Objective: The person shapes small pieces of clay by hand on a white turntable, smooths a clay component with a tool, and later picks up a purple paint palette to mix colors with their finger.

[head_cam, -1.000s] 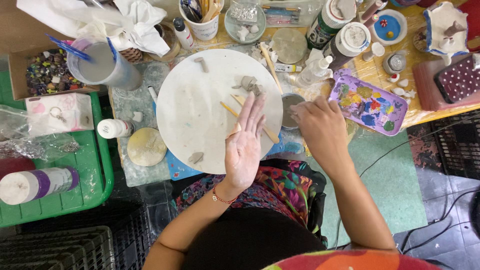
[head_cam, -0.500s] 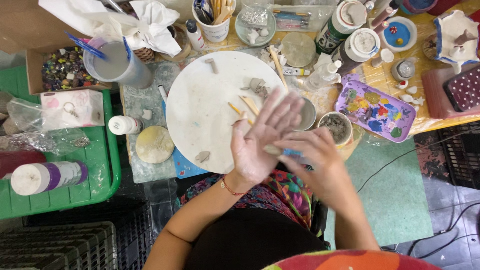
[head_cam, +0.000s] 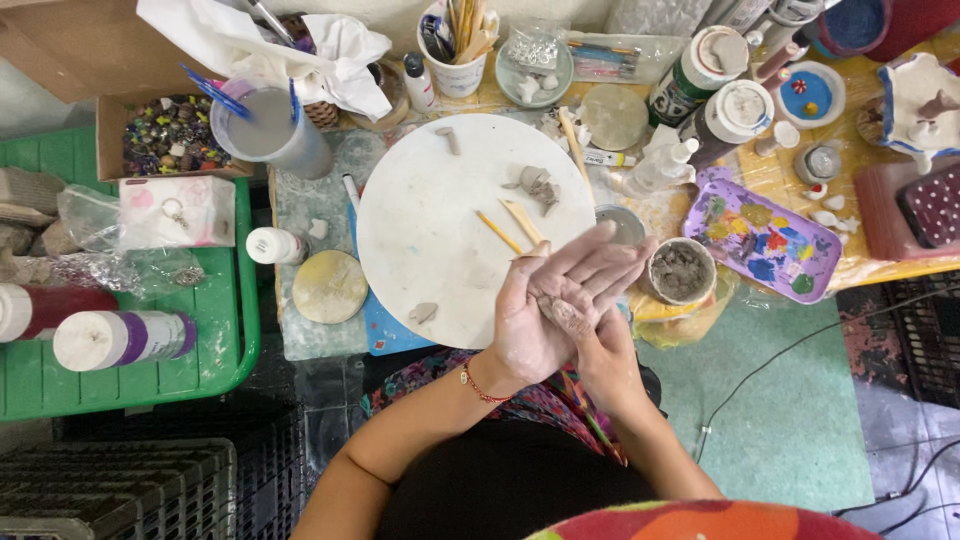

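- Your left hand [head_cam: 545, 300] lies on top of your right hand [head_cam: 600, 350], palm against palm, just past the near edge of the white round board [head_cam: 440, 220].
- The left fingers [head_cam: 600, 262] are stretched out and close together, only a little fanned at the tips. The right fingers are mostly hidden under them, so I cannot tell how they stand.
- A small piece of grey clay [head_cam: 562, 312] shows between the two palms; it looks pressed there, not pinched.
- To roll it well, I think you should keep both palms flat and press lightly and evenly, so the clay does not become flat or slip out at the side.
- Work over the board, so a dropped piece lands on it and not on the floor.
- The wooden sticks [head_cam: 512, 226] lie on the board just beside your fingertips; take care not to push them.
- More clay is near: some lumps [head_cam: 535, 186] on the far part of the board, and a small pot [head_cam: 682, 270] of it to the right of your hands.
- Compared with half a second ago, your left hand has turned and slid more across the right one, and the fingers point more to the right.
- One second ago the hands were apart, the right one over by the paint palette [head_cam: 760, 236]; now they are joined.
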